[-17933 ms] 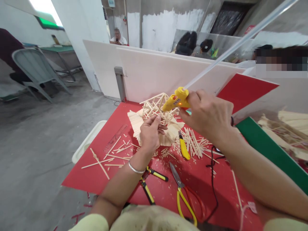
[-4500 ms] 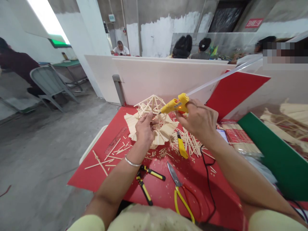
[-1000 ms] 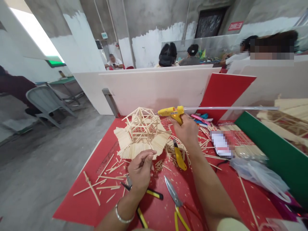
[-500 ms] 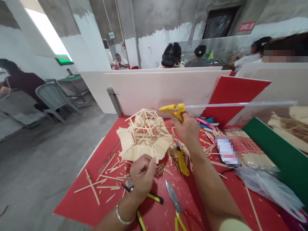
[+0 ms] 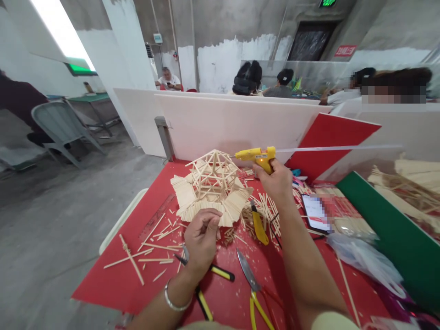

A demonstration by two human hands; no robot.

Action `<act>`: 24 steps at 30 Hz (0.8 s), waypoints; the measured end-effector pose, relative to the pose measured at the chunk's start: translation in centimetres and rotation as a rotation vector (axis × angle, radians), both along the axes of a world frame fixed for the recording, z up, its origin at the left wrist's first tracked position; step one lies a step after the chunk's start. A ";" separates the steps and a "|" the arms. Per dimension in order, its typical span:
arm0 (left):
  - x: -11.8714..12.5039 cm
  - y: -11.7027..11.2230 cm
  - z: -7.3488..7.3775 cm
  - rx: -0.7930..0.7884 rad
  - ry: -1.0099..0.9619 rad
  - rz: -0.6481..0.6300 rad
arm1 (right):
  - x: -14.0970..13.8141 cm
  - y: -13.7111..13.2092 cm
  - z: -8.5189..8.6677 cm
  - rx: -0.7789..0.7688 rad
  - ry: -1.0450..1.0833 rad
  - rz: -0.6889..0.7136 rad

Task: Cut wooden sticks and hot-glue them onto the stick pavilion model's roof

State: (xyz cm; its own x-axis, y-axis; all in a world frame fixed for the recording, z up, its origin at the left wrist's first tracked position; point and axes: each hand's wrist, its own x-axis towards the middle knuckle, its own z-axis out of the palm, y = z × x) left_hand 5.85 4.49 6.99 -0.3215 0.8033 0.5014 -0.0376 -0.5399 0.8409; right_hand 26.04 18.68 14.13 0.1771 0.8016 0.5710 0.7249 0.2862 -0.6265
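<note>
My right hand (image 5: 277, 179) grips a yellow glue gun (image 5: 256, 156) by its handle, with a long clear glue stick (image 5: 330, 148) sticking out of its back. The gun's nozzle points left, close to the top right of a small pavilion-like model (image 5: 215, 183) built from thin wooden sticks. In front of the model is my left hand (image 5: 202, 233), its thumb and fingers pinched together; whatever may be between them is too small to make out. Beneath the left wrist lie pliers with black and yellow handles (image 5: 222, 272). Scissors or snips (image 5: 247, 270) rest right of them.
Loose sticks (image 5: 156, 247) litter the red tabletop (image 5: 113, 286). A yellow utility knife (image 5: 259, 224), a phone (image 5: 314, 213), a plastic bag (image 5: 364, 259) and a green board (image 5: 385, 220) lie to the right. White panels (image 5: 227, 123) stand behind; people sit beyond.
The view has shifted slightly. The glue gun stays in my right hand near the model's top, its nozzle now a little farther from the roof peak. My left hand remains pinched.
</note>
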 end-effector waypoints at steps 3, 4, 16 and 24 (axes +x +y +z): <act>0.0 -0.3 -0.2 -0.018 -0.072 -0.052 | 1.3 -0.8 -0.9 -0.005 -0.024 -0.094; 0.0 -0.3 -0.3 -0.028 -0.102 -0.074 | 1.6 -1.1 -1.2 -0.010 -0.027 -0.114; 0.3 -1.5 -0.1 -0.189 -0.158 -0.194 | 0.6 -7.4 -3.3 -0.098 0.159 -0.110; 0.0 -1.7 -0.6 -0.053 -0.006 -0.065 | -1.7 -7.6 -4.3 0.074 0.121 -0.149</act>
State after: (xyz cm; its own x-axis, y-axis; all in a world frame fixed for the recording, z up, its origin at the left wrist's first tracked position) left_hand 5.84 2.77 6.42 -0.2708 0.8480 0.4556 -0.0760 -0.4906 0.8681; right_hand 24.37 11.08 9.79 0.3616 0.7180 0.5948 0.6834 0.2299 -0.6929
